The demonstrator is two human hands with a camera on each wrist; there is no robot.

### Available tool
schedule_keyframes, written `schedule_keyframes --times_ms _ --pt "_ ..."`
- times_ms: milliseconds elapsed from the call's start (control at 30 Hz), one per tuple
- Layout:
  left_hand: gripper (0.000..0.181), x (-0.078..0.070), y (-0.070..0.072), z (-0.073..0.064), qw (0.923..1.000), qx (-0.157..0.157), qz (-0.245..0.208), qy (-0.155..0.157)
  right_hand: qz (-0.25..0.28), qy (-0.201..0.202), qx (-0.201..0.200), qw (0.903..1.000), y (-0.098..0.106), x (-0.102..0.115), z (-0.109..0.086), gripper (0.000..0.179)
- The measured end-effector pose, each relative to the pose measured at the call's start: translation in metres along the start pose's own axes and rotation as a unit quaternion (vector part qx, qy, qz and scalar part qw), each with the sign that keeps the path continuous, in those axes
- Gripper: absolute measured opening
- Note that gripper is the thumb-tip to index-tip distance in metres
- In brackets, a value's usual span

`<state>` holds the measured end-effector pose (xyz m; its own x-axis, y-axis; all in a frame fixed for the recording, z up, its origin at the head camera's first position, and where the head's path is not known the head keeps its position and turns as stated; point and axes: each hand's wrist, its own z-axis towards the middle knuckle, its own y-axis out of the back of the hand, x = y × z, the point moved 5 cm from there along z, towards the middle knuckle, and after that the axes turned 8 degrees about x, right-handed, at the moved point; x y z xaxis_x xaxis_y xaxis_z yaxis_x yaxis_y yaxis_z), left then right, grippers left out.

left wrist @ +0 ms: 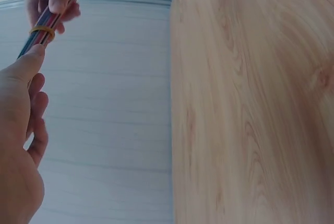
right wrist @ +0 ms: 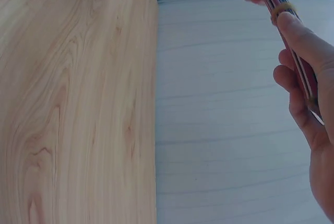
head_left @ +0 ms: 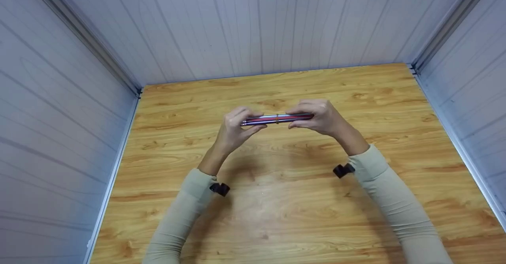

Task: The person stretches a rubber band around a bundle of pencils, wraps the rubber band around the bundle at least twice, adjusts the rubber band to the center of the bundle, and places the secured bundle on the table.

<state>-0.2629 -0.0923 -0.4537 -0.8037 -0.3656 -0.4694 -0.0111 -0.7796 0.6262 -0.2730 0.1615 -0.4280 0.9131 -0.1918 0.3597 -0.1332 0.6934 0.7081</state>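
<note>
A slim bundle of pencils (head_left: 269,119), striped in dark blue, red and white, is held level above the table. A yellowish rubber band (head_left: 277,118) circles its middle. My left hand (head_left: 233,131) grips the left end, thumb below and fingers above in the head view. At the other end, my right hand (head_left: 319,117) pinches the bundle the same way. In the left wrist view the left thumb lies along the pencils just short of the band (left wrist: 43,30). The right thumb presses close beside the band (right wrist: 283,10) in the right wrist view.
The wood-grain table (head_left: 269,216) spreads beneath both hands. Pale panelled walls enclose it: a back wall (head_left: 237,27), a left wall (head_left: 59,117) and a right wall (head_left: 470,90). Small black devices (head_left: 219,189) sit at both sleeve cuffs.
</note>
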Motion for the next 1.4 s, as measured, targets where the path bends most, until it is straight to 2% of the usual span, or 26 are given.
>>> schedule_keyframes --times_ms 100,233,467,667,833,1133,1233,1300,1400 --pt "0.029 -0.001 0.003 -0.002 0.9987 -0.016 0.045 -0.02 0.01 -0.007 0.01 0.9999 0.002 -0.002 -0.001 0.034" --pt "0.029 0.002 0.002 0.0 0.9977 -0.009 0.064 -0.021 0.022 -0.023 0.022 0.9993 0.002 -0.005 -0.001 0.036" --pt "0.028 0.01 -0.001 0.009 0.9975 0.021 0.065 0.015 0.036 -0.086 0.023 0.9954 0.004 -0.021 -0.002 0.028" --pt "0.029 0.018 -0.005 0.011 0.9969 0.036 0.055 0.044 0.052 -0.12 0.025 0.9911 0.001 -0.033 -0.004 0.025" --pt "0.03 0.027 -0.012 0.004 0.996 0.033 0.05 0.066 0.04 -0.161 0.033 0.9856 -0.01 -0.045 -0.016 0.025" --pt "0.029 0.044 -0.032 -0.015 0.9906 0.06 0.045 0.115 0.035 -0.216 0.045 0.9748 -0.034 -0.06 -0.039 0.026" --pt "0.029 0.058 -0.04 -0.021 0.9905 0.073 0.037 0.111 0.044 -0.24 0.061 0.9678 -0.041 -0.066 -0.046 0.026" --pt "0.028 0.083 -0.053 -0.03 0.9908 0.083 0.026 0.104 0.045 -0.255 0.07 0.9634 -0.045 -0.071 -0.051 0.025" --pt "0.029 0.126 -0.073 -0.046 0.9858 0.104 0.009 0.131 0.04 -0.269 0.087 0.9582 -0.053 -0.076 -0.057 0.026"
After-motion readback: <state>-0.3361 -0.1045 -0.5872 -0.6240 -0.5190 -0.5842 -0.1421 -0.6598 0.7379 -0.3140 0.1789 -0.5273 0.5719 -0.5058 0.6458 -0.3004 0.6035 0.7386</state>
